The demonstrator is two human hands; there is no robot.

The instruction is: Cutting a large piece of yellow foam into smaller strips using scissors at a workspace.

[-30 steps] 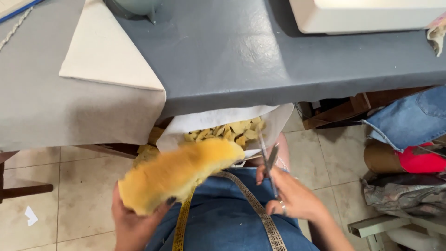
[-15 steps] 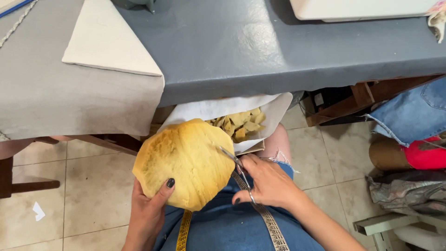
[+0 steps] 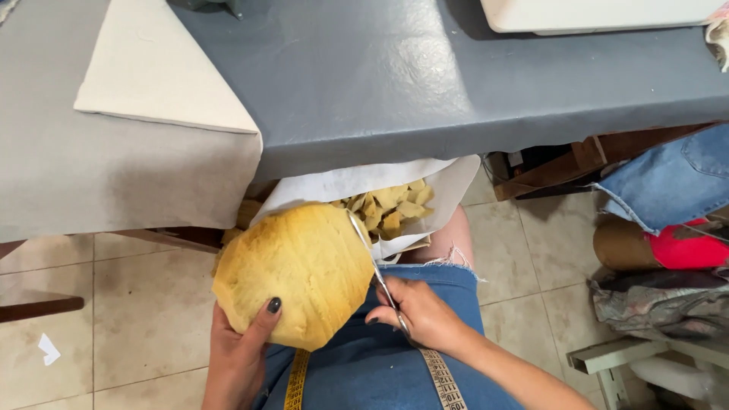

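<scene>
Two hands on the work, over my lap below the grey table (image 3: 425, 83) edge. My left hand (image 3: 239, 353) grips the yellow foam piece (image 3: 296, 273) at its lower rim, thumb on the face. My right hand (image 3: 425, 311) is clenched around the scissors (image 3: 372, 262), blades at the foam's right edge. Foam looks light, soft, compressible; I judge holding near the cut best. Offcuts (image 3: 391, 209) lie in a white-lined box.
</scene>
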